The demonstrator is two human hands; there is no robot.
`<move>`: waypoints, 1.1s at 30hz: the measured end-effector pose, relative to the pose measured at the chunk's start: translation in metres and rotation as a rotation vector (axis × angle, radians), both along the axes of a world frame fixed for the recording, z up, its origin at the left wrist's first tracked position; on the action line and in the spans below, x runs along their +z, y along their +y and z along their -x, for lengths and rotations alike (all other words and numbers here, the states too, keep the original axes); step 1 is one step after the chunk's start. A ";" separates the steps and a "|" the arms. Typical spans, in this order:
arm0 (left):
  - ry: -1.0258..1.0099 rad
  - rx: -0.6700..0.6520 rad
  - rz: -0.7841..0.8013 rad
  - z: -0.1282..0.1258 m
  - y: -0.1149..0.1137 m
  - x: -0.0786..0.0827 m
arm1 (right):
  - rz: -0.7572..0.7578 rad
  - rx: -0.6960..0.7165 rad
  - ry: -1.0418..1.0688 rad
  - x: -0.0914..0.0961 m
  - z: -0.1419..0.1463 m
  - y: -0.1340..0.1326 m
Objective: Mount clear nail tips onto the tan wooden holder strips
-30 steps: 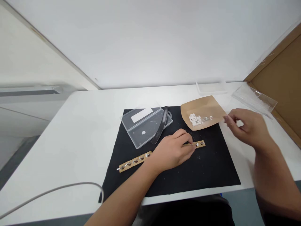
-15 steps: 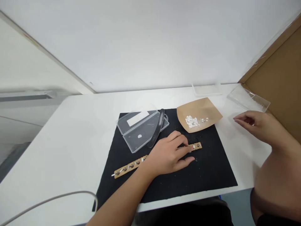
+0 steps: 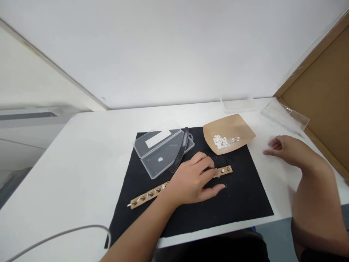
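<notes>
My left hand (image 3: 192,180) lies over a tan scalloped strip (image 3: 149,194) on a black mat (image 3: 199,218). Its fingertips touch the strip near the right end, the thumb spread apart from them on the mat. Small metal round pieces and little white pieces sit along the strip; its middle is hidden under the hand. Above the white table, right of the mat, hovers my right hand (image 3: 289,151), fingers curled with a gap to the thumb. Nothing can be made out in it. Nearest to it are a clear plastic box (image 3: 285,116) and a brown paper tray (image 3: 237,125) holding small white bits (image 3: 220,142).
An open clear plastic case (image 3: 156,163) with a white label lies at the mat's back left. Across it rests a dark curved piece like a nail file (image 3: 181,151). Another clear tray (image 3: 237,105) stands by the wall. A cable (image 3: 68,231) crosses the front left; cardboard (image 3: 321,87) stands at right.
My right hand has moved left and slightly toward me, away from the clear box, its thumb and fingers further apart. My left hand stays on the strip, one finger shifted slightly. The view shifted a little.
</notes>
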State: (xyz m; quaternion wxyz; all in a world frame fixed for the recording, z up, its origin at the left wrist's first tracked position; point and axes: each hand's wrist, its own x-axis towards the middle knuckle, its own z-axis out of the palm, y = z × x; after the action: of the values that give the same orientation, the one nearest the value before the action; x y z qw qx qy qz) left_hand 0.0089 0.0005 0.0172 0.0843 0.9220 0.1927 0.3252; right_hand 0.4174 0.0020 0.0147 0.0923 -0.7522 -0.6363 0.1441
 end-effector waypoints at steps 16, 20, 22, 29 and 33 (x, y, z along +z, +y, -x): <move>-0.046 0.028 -0.029 0.001 0.000 0.000 | -0.144 -0.052 0.146 0.023 0.009 -0.001; -0.091 0.067 -0.043 -0.001 0.000 -0.002 | -0.447 -0.087 0.289 0.033 0.028 -0.003; -0.122 0.101 -0.032 -0.001 0.000 -0.002 | -0.553 -0.003 0.415 0.034 0.042 -0.003; -0.243 0.151 0.076 -0.005 -0.003 -0.001 | -0.304 0.491 0.815 0.018 0.118 -0.017; -0.298 0.154 0.199 -0.008 -0.008 -0.002 | -0.178 0.664 1.044 0.012 0.164 -0.031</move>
State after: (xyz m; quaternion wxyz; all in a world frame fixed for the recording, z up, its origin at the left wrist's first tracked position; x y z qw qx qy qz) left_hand 0.0170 -0.0074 0.0151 0.1772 0.8334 0.2793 0.4428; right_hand 0.2537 -0.0290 0.0262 0.4036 -0.3341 -0.7166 0.4604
